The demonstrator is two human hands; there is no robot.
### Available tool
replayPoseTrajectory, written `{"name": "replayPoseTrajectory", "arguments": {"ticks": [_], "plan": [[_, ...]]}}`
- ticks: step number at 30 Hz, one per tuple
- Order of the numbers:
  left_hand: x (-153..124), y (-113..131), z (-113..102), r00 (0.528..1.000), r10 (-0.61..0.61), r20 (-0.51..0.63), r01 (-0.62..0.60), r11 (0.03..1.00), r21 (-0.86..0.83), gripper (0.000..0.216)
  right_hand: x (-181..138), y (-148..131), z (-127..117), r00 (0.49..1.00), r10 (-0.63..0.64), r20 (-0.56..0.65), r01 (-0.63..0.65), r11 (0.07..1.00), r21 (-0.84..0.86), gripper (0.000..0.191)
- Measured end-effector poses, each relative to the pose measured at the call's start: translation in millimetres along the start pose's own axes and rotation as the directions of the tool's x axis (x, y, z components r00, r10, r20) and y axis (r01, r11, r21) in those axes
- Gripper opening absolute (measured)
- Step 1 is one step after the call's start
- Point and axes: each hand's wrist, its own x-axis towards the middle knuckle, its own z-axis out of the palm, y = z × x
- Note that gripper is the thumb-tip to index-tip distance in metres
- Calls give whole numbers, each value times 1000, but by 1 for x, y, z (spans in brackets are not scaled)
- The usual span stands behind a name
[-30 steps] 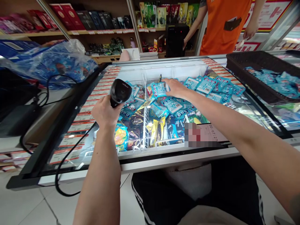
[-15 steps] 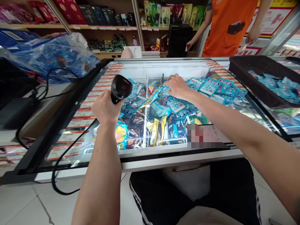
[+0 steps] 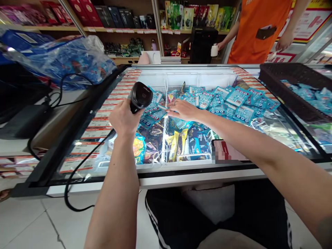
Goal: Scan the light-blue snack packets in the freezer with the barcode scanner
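Note:
My left hand (image 3: 124, 119) is wrapped round the handle of a black corded barcode scanner (image 3: 140, 96), held over the left part of an open chest freezer (image 3: 181, 172). My right hand (image 3: 184, 109) lies with fingers stretched flat on the pile of light blue ice cream packets (image 3: 234, 100), near the white wire divider (image 3: 165, 138). Under the blue packets lie yellow and dark wrapped ice creams (image 3: 178, 143).
A black basket (image 3: 290, 74) with more blue packets sits on the freezer's right. A blue plastic bag (image 3: 67, 64) and a black device with cables lie at the left. A person in an orange apron (image 3: 255, 31) stands behind the freezer by the shelves.
My right hand has slid left and nearer over the blue packets, toward the scanner. The scanner hand shifted slightly right. The person in orange now holds a white cup.

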Motion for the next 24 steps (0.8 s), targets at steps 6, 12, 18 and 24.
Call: {"name": "replayPoseTrajectory", "arguments": {"ticks": [6, 12, 18, 24], "plan": [[0, -1, 2, 999, 30, -15, -30, 1000, 1, 53, 4, -12, -6, 948, 312, -61, -311, 950, 17, 68], [-1, -1, 3, 999, 48, 17, -48, 999, 1, 54, 14, -24, 10, 908, 379, -178, -397, 914, -80, 85], [0, -1, 5, 997, 73, 23, -74, 997, 31, 56, 7, -11, 4, 882, 458, -109, -453, 889, 66, 81], [-1, 1, 6, 989, 140, 45, -143, 988, 59, 52, -11, 7, -15, 842, 502, -195, -459, 859, 228, 72]]}}
